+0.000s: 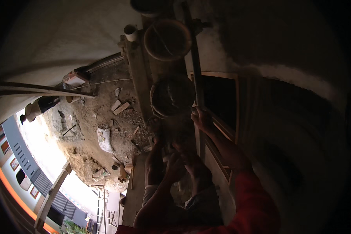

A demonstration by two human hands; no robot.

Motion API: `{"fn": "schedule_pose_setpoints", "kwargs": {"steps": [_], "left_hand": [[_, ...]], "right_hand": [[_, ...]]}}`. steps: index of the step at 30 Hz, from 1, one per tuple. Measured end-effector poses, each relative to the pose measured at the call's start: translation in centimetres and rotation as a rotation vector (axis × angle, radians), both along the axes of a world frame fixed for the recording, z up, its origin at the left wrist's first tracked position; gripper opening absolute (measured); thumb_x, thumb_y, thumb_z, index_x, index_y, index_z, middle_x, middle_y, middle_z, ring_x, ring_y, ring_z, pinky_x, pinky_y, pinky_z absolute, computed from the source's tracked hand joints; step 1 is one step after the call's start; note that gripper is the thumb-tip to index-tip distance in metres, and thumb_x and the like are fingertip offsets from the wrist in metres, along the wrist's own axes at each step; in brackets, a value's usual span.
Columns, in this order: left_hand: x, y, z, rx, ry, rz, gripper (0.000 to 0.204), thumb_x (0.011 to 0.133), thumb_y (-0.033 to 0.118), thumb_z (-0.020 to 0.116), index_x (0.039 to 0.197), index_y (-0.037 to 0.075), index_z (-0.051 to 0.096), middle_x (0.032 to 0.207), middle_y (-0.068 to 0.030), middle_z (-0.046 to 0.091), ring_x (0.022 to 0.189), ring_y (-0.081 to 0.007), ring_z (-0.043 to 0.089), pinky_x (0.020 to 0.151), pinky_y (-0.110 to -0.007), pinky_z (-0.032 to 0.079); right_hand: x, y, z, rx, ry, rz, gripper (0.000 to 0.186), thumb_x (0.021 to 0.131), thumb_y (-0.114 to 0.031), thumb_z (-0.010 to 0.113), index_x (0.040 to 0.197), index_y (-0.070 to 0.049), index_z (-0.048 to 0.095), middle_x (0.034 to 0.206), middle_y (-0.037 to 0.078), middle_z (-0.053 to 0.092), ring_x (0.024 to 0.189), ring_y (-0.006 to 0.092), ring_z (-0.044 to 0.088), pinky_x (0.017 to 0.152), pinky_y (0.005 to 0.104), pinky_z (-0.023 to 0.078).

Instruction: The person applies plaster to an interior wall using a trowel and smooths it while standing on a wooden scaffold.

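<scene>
My right hand (202, 119) is closed around a long narrow pole (195, 58) at the right edge of the planks. Just left of it stands a round bucket (153, 102), dark inside, with a pale streak of material. My left hand (175, 164) rests low between my bent legs, close to my knee. Deep shadow hides its fingers, and I cannot make out whether it holds anything. Farther along the planks sits a wide round basin (147, 46) with a thin stick or streak across it.
I am on a raised plank platform (138, 74). A pale cup-like container (131, 32) and another dark basin (149, 7) stand farther off. On the dirt floor below lie a white sack (104, 140) and wood scraps (121, 108). A person (39, 108) stands at left; a framed opening (218, 101) is at right.
</scene>
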State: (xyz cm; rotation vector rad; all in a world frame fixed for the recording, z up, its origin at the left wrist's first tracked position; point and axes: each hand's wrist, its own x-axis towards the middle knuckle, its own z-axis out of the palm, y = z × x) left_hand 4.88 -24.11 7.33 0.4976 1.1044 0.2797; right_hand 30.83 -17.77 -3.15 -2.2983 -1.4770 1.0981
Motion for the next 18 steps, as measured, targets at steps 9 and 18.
{"fn": "schedule_pose_setpoints", "kwargs": {"steps": [9, 18], "left_hand": [[1.8, -2.7, 1.5, 0.327, 0.034, -0.253, 0.031, 0.090, 0.020, 0.056, 0.112, -0.003, 0.058, 0.095, -0.0100, 0.064, 0.086, -0.0175, 0.061, 0.075, -0.031, 0.051], [-0.2, 7.4, 12.7, 0.667, 0.025, -0.245, 0.034, 0.087, 0.021, 0.059, 0.112, -0.002, 0.057, 0.093, -0.0107, 0.063, 0.081, -0.0179, 0.062, 0.068, -0.032, 0.052]], "right_hand": [[8.2, 6.2, 46.2, 0.190, -0.044, 0.017, 0.041, 0.078, -0.011, 0.072, 0.110, 0.000, 0.050, 0.097, 0.022, 0.063, 0.088, 0.0369, 0.066, 0.078, 0.0445, 0.053], [8.3, 8.2, 80.0, 0.300, 0.108, -0.021, 0.046, 0.081, -0.022, 0.069, 0.119, 0.001, 0.055, 0.083, 0.014, 0.064, 0.068, 0.0200, 0.063, 0.062, 0.0334, 0.051]]}}
